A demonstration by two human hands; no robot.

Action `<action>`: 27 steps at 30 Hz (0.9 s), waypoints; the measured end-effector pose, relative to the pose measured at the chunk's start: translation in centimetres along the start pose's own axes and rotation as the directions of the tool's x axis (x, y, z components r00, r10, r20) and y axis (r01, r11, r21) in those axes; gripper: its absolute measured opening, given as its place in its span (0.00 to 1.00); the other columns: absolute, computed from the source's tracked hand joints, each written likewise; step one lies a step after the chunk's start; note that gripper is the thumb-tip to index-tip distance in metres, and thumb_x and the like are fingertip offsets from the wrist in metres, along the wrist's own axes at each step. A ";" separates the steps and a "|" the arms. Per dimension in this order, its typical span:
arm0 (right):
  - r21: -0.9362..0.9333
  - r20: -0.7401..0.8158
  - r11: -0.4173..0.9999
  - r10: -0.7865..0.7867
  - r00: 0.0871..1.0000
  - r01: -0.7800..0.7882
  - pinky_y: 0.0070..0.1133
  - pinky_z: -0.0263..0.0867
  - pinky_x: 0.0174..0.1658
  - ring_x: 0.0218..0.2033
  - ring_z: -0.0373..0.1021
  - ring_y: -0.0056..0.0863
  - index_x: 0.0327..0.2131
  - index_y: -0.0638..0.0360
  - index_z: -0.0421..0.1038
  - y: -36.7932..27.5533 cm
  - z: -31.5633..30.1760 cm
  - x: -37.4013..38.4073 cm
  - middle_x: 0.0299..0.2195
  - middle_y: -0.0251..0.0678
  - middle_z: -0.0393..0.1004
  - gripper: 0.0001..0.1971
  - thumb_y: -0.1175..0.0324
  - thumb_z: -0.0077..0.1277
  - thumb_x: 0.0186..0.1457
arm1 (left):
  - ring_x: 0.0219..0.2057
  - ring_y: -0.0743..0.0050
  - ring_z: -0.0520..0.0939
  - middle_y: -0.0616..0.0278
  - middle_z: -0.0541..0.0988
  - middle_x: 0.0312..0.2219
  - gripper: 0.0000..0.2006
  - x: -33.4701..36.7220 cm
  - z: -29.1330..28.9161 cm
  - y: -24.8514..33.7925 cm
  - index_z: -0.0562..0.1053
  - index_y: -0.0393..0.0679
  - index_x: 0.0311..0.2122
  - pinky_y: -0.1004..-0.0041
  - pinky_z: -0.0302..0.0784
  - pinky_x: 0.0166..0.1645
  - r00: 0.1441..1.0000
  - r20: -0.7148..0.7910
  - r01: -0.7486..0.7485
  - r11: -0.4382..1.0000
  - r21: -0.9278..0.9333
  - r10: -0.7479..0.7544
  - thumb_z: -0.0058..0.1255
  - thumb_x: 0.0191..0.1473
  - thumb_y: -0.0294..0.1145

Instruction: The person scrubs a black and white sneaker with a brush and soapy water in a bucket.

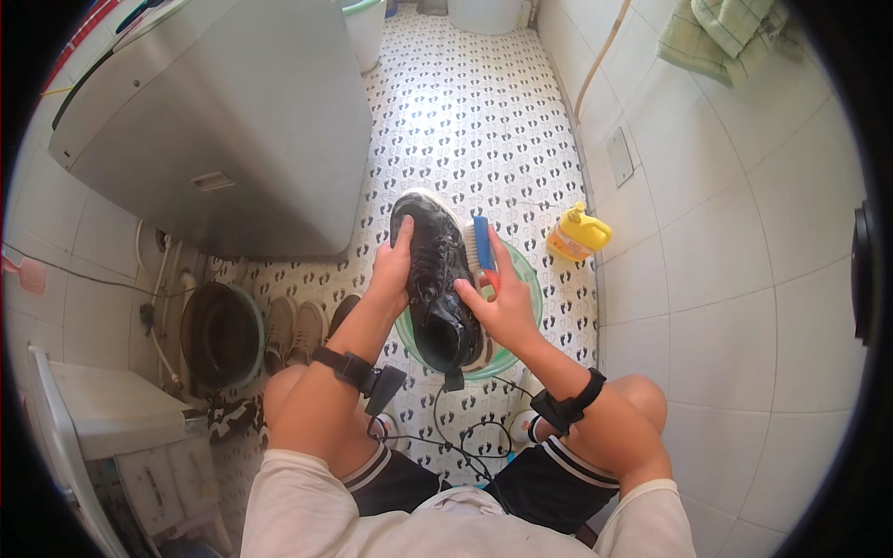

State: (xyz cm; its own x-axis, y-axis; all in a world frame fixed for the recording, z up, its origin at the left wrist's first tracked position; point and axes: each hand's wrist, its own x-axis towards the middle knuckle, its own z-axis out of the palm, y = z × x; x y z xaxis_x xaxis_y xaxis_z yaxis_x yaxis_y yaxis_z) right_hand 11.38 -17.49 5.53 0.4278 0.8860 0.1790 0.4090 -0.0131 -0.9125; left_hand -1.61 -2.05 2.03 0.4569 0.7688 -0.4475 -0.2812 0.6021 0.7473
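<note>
A wet black sneaker (pixel 430 251) with a white sole is held up in front of me, toe pointing away. My left hand (pixel 393 265) grips its left side, the thumb pressed on the upper near the toe. In my right hand (pixel 500 302) is a scrub brush (pixel 482 244) with a blue and red handle; its pale bristles rest against the right edge of the sole. The right thumb also touches the shoe's side. Whitish foam shows along the toe rim. Below the shoe stands a green basin (pixel 527 279), its inside mostly hidden by shoe and hands.
A yellow jug (pixel 579 232) stands right of the basin by the tiled wall. At left are a grey washing machine (pixel 233 130), a dark round tub (pixel 223 335) and brown shoes (pixel 296 330). Black cables (pixel 456 437) run between my feet. A checked towel (pixel 726 37) hangs upper right.
</note>
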 end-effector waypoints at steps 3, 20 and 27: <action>-0.016 -0.007 1.000 0.015 1.000 -0.015 0.24 0.70 0.37 0.29 0.76 0.30 0.69 0.53 0.48 -0.4 -0.5 0.5 0.37 0.44 0.80 0.43 0.64 0.60 0.54 | 0.41 0.66 0.83 0.56 0.79 0.42 0.22 -0.9 0.6 0.7 0.68 0.35 0.52 0.66 0.81 0.45 0.997 0.066 0.050 0.998 -0.041 -0.047 0.52 0.64 0.44; 0.169 -0.162 0.978 0.154 0.975 -0.126 0.24 0.71 0.48 0.37 0.77 0.27 0.67 0.59 0.51 3.4 0.0 1.6 0.47 0.44 0.76 0.38 0.66 0.59 0.57 | 0.47 0.70 0.78 0.59 0.74 0.47 0.27 -4.5 3.7 -0.5 0.62 0.43 0.58 0.69 0.77 0.51 0.983 0.183 -0.021 0.997 0.070 0.008 0.58 0.56 0.32; -0.026 -0.117 0.987 0.157 0.981 -0.161 0.24 0.70 0.43 0.34 0.76 0.30 0.64 0.61 0.60 0.6 -0.3 0.7 0.37 0.46 0.78 0.29 0.62 0.52 0.62 | 0.39 0.68 0.83 0.58 0.77 0.41 0.23 -3.5 2.9 0.7 0.64 0.44 0.54 0.67 0.83 0.43 0.998 0.050 -0.054 0.990 0.131 0.048 0.56 0.54 0.31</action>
State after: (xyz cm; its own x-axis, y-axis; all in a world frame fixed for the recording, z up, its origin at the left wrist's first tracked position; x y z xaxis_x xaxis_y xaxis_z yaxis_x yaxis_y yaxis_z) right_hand 12.15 -17.05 5.21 0.5779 0.8127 0.0748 0.3552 -0.1679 -0.9196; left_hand -0.91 -4.94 5.51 0.4843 0.7851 -0.3862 -0.1925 0.5262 0.8283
